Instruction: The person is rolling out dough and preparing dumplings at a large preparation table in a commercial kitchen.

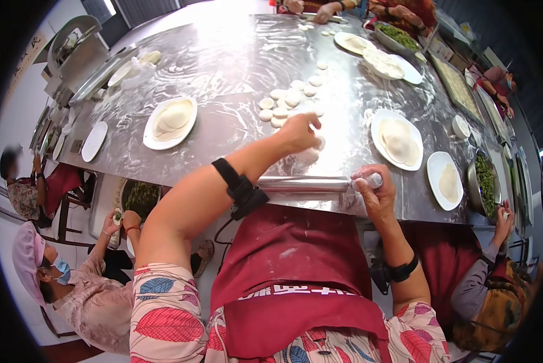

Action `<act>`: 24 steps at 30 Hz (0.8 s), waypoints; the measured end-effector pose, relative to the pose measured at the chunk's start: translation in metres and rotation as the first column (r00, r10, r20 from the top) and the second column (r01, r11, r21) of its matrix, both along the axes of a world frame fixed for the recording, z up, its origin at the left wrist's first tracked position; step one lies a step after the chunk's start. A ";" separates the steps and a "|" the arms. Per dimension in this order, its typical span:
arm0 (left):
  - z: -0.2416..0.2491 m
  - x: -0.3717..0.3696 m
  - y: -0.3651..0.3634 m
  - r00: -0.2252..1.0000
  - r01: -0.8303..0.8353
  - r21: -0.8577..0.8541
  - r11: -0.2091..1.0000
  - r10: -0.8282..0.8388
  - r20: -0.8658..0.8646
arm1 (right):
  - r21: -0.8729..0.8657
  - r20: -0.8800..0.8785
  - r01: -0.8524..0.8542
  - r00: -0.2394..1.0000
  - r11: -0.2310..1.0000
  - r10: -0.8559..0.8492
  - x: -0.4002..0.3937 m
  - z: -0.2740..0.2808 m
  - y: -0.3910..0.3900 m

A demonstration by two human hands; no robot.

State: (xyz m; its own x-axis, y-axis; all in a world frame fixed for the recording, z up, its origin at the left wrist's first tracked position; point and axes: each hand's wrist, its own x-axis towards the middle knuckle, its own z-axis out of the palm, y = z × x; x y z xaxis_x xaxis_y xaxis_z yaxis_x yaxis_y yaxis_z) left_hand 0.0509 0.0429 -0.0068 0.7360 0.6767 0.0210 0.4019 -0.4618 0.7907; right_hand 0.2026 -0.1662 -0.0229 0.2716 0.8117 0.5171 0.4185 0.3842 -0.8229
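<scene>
Seated co-worker (pixel 90 290): at far left, below the level of the surface; both hands raised at a small piece with green filling, near a bowl of greens (pixel 141 195).
Left oval plate (pixel 156 144): on the metal surface (pixel 223 109), bearing overlapping dough wrappers (pixel 173 118).
Left hand (pixel 299 132): extended over the surface, fingers partly bent and apart, at the near edge of the dough discs. Whether a disc is pinched cannot be told; the area under the fingers is indistinct.
Dough discs (pixel 292 98): loose group around and beyond the left hand, some touching, on floured metal.
Rolling pin (pixel 304 184): apparently metal, lying along the near edge of the surface.
Right hand (pixel 377 195): closed around the pin's pale end.
Right-side plates (pixel 380 118): two, both bearing wrappers; a bowl of chopped greens (pixel 472 181) stands just beyond, to the right.
Step in hand: judged to be handling of discs by the left hand, with the pin secured by the right.
Next-move requirement: any pickup calls for a light pinch on one disc, clear of its neighbours, and a steady pin.
</scene>
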 end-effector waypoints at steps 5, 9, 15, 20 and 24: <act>-0.011 -0.008 -0.031 0.966 0.103 0.147 0.984 -0.064 -0.251 | 0.158 0.211 0.026 0.976 0.987 -0.060 -0.003 0.001 -0.010; -0.013 -0.016 -0.032 0.967 0.110 0.071 0.991 -0.091 -0.237 | 0.153 0.016 0.149 0.988 0.977 -0.153 -0.004 -0.006 0.021; -0.007 -0.007 -0.026 0.962 0.106 0.055 0.993 -0.089 -0.257 | -0.081 -0.155 0.171 0.971 0.982 -0.182 0.005 -0.002 0.085; -0.017 -0.018 -0.025 0.971 0.039 0.170 0.985 0.002 -0.239 | -0.042 -0.028 0.281 0.959 0.959 -0.282 -0.006 -0.004 0.036; -0.018 -0.036 -0.037 0.977 -0.009 0.030 1.000 0.015 -0.214 | -0.029 -0.106 0.222 0.969 0.975 -0.223 -0.001 -0.014 0.045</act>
